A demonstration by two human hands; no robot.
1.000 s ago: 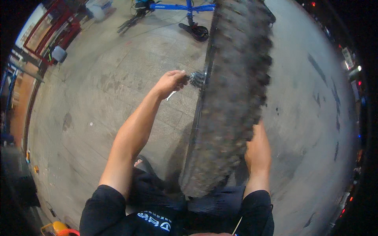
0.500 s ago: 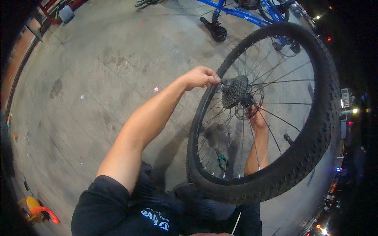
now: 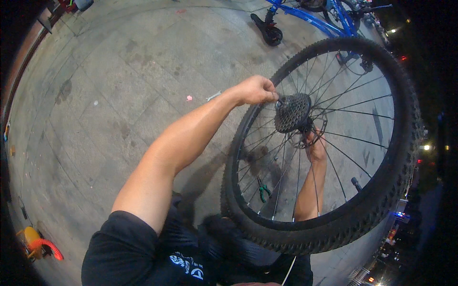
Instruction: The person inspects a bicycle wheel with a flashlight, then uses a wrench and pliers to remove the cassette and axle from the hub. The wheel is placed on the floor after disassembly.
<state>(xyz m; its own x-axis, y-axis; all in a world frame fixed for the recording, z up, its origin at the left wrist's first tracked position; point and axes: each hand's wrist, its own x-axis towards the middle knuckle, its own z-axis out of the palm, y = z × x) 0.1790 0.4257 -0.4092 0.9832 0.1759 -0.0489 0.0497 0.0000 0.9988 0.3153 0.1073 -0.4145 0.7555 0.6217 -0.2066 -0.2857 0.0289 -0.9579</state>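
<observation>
A bicycle wheel (image 3: 329, 243) with a knobby black tyre tilts in front of me, its sprocket cassette (image 3: 292, 112) facing up and to the left. My left hand (image 3: 257, 90) is closed in a pinch on the axle end (image 3: 280, 101) that sticks out of the cassette. On the far side of the spokes, my right hand (image 3: 316, 145) grips the wheel at the hub, beside the brake disc (image 3: 320, 131). Its fingers are partly hidden by the disc and hub. A black valve (image 3: 356, 184) stands on the inside of the rim.
Green-handled pliers (image 3: 264, 191) lie on the paved floor, seen through the spokes. A wrench (image 3: 213, 96) and a pink scrap (image 3: 189, 97) lie beyond my left forearm. A blue bicycle frame (image 3: 310, 19) with a black saddle (image 3: 267, 31) is at the back. An orange coiled hose (image 3: 47, 247) lies at left.
The wheel and both hands have shifted slightly right in the view, and the wheel's lower rim sits lower. The wrench has come into sight past my left forearm. Both hands keep their grips.
</observation>
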